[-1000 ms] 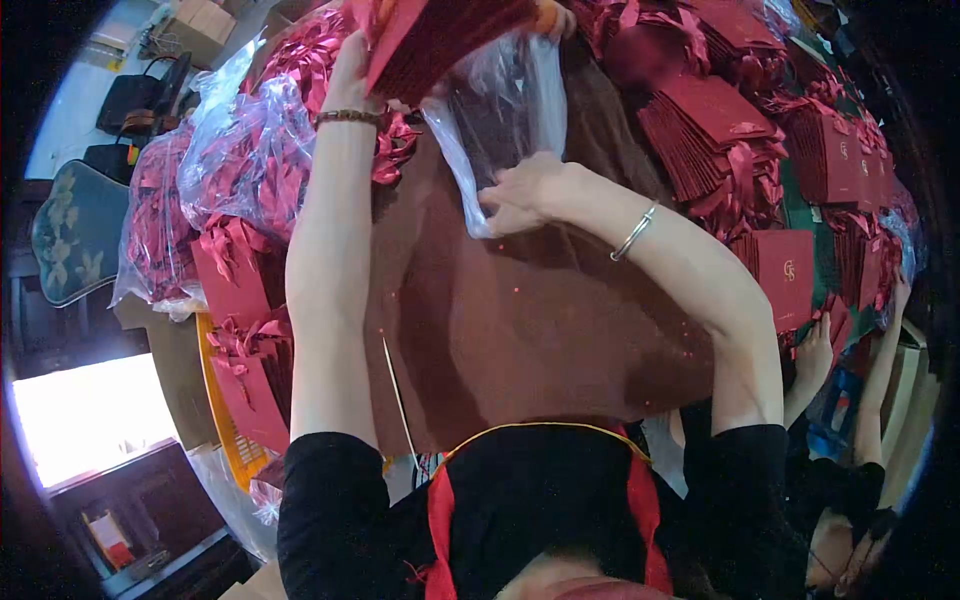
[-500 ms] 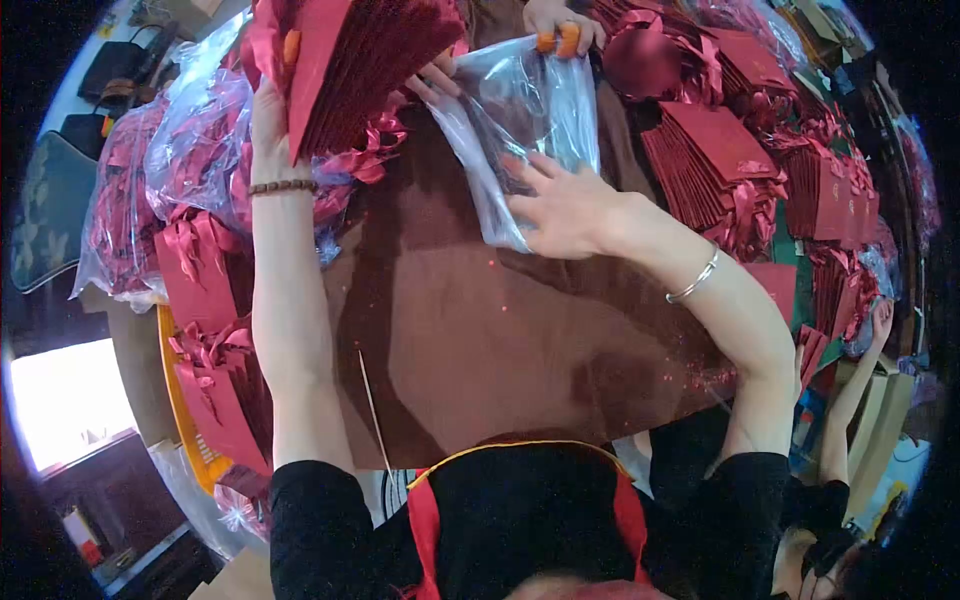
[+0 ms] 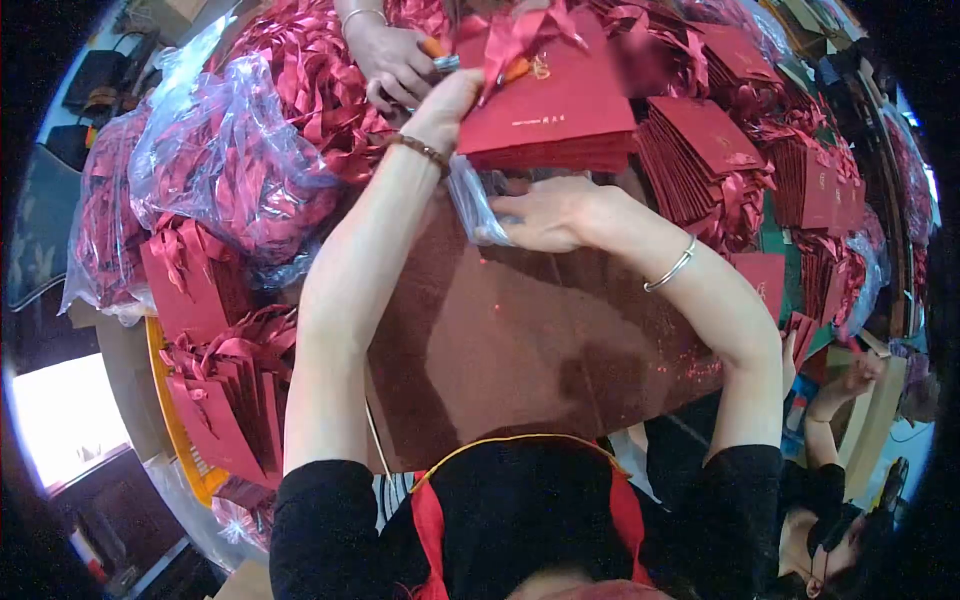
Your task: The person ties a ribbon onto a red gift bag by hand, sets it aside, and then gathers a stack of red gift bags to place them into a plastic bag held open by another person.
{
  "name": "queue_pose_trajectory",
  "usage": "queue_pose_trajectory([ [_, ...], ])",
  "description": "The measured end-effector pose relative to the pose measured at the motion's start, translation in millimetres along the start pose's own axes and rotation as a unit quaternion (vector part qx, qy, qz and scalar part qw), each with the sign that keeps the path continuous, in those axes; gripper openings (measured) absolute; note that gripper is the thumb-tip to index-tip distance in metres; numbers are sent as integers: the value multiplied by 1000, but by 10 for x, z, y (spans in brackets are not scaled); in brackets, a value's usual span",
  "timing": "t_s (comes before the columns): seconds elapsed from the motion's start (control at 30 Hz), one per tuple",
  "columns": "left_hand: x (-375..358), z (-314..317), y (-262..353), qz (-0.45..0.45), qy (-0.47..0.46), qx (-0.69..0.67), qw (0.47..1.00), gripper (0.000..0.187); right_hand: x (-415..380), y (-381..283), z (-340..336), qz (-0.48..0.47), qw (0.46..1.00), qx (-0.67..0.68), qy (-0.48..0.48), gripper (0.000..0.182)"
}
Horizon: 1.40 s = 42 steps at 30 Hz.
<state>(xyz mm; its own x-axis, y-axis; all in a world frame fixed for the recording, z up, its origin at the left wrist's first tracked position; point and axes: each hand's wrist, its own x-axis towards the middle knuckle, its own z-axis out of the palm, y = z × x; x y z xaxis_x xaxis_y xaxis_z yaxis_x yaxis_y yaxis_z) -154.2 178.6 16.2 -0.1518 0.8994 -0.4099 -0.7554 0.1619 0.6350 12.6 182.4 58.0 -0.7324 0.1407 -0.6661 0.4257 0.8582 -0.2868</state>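
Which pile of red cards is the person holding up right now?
The stack of red cards at the top middle, gripped by the left hand above the clear plastic bag. The other piles lie untouched on the table.

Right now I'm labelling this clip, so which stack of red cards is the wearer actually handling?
Start at the brown table top. At its far edge the left hand grips a stack of red cards above the right hand, which pinches a clear plastic bag. It alone is lifted, gold-printed cover facing up.
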Motion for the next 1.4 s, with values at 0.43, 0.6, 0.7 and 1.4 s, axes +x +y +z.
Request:
queue_pose_trajectory([
  [0.43, 25, -149, -263, -18, 95, 57, 994, 26, -147, 312, 99, 2, 998, 11, 68, 59],
  [0.6, 361, -436, -383, 31, 106, 102, 989, 14, -270, 574, 251, -49, 990, -20, 133, 36],
  [0.7, 195, -198, -380, 125, 199, 247, 940, 17, -338, 588, 232, -41, 979, -90, 179, 21],
  [1.4, 208, -236, -418, 116, 348, 465, 806, 81, -350, 146, -103, -53, 973, -111, 195, 31],
])
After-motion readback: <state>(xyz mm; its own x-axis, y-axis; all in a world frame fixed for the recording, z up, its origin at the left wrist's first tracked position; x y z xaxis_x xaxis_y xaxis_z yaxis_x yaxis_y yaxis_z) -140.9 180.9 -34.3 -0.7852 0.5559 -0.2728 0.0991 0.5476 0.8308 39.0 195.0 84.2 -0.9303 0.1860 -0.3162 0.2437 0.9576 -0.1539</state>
